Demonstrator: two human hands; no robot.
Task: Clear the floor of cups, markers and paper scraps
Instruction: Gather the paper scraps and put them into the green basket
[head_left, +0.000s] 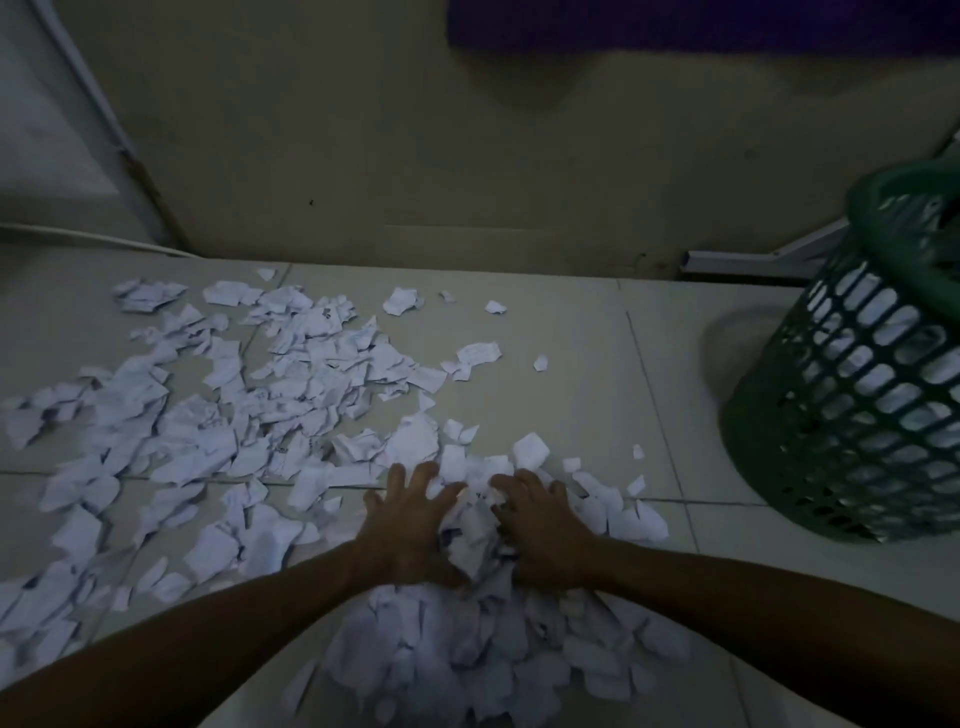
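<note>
Dim light. Left hand (410, 525) and right hand (543, 530) lie palm-down on the tiled floor (597, 364), fingers spread, a mound of scraps (475, 525) pressed between them. More scraps lie scattered left and heaped toward the camera. A green basket (852, 415) holding paper stands well right.

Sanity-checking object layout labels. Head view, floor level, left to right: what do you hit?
Wide spread of torn white paper scraps → left hand → bunched white scraps between the hands → right hand → bare pale floor tile → green plastic lattice basket, paper visible inside.
</note>
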